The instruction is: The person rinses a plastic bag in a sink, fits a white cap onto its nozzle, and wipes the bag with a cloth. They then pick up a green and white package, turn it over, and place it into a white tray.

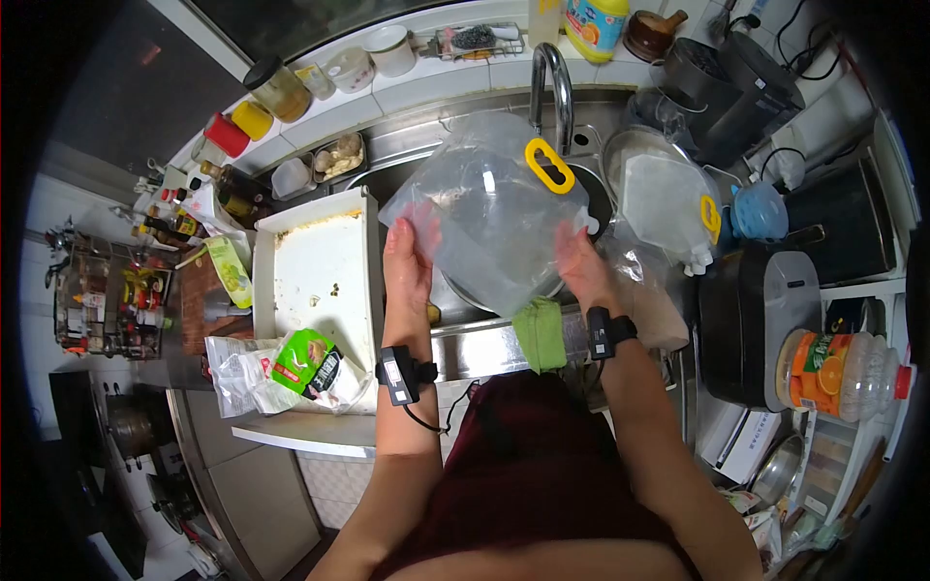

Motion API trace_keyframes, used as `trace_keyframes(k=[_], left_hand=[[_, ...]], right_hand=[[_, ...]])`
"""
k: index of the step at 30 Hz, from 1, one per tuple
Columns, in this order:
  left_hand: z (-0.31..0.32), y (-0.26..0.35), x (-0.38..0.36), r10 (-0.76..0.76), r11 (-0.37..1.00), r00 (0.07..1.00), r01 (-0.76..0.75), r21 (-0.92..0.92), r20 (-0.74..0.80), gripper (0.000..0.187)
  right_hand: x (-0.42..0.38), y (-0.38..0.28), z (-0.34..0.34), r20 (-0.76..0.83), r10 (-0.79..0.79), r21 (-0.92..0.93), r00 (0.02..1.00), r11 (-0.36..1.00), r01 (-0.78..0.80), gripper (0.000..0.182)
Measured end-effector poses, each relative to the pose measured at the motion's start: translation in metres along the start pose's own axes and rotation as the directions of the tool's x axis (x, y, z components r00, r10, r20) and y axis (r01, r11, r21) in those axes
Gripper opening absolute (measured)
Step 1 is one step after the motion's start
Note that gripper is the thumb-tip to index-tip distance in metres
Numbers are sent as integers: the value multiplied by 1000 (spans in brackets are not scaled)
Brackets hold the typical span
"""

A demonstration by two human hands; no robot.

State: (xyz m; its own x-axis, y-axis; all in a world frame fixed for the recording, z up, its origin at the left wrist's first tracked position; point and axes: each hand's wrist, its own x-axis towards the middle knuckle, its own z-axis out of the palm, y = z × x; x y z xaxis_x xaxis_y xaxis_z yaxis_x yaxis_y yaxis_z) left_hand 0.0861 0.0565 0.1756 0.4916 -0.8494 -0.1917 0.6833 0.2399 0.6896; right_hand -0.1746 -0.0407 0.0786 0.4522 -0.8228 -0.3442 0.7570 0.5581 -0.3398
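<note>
A clear plastic spouted bag (484, 208) with a yellow carry handle (549, 166) is held up over the sink (465, 351). My left hand (409, 263) grips its left side, the fingers showing through the film. On the opposite side my right hand (581, 263) closes on the edge near the small white spout (587, 223). The bag looks puffed out and hides much of the basin behind it. Just below my right hand, a green cloth (540, 334) hangs over the sink's front edge.
A curved faucet (553, 92) rises behind the bag. To the right lies a similar bag (664, 198) with a yellow handle. At left, a white tray (315, 257) has crumbs in it and a green-and-white package (312, 364) across its front. Jars line the windowsill; an orange-labelled bottle (838, 376) stands far right.
</note>
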Motion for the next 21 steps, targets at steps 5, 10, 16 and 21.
trace_keyframes(k=[5,10,16,21], left_hand=[[2,18,8,40,999,999,-41,-20,-17,31],[-19,2,9,24,1000,987,-24,2,-159,33],[-30,-7,7,81,989,982,-58,134,-169,29],[-4,5,5,125,977,982,-96,192,-145,20]], right_hand=[[9,13,-1,14,163,145,987,976,-163,44],[7,17,8,-122,155,111,980,984,-142,42],[-10,8,43,-169,66,31,983,998,-61,45],[23,6,-22,-20,181,15,983,983,-181,57]])
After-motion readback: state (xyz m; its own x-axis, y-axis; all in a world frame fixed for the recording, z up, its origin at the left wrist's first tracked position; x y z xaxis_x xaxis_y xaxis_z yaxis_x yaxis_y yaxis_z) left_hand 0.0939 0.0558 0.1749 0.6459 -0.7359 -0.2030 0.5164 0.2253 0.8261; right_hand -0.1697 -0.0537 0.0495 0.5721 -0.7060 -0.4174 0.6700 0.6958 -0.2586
